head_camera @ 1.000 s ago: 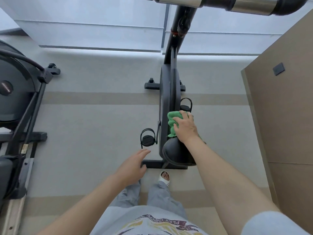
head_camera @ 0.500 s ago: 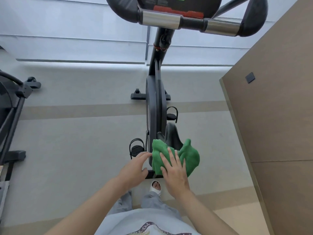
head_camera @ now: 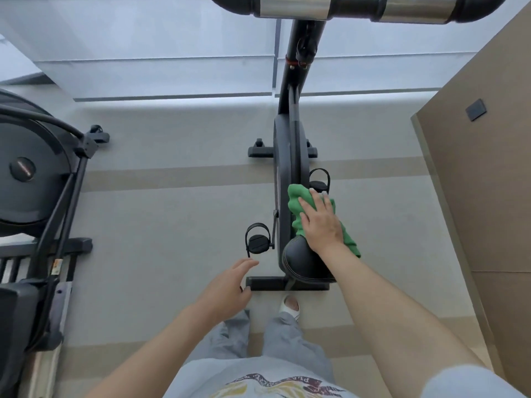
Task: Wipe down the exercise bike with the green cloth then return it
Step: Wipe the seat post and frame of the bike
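The black exercise bike stands in front of me, its handlebar across the top of the view. The green cloth lies over the front of the black saddle. My right hand presses flat on the cloth with straight fingers. My left hand hovers open below the left pedal, holding nothing, apart from the bike. The right pedal shows just beyond the cloth.
Another black exercise machine stands at the left. A tall brown panel rises close on the right. Windows run along the far wall. My sandalled foot is beside the bike's rear base bar.
My right hand has slid the cloth forward from the rear of the saddle to its front. The left hand has drawn away from the cloth. My head has tilted down a little.
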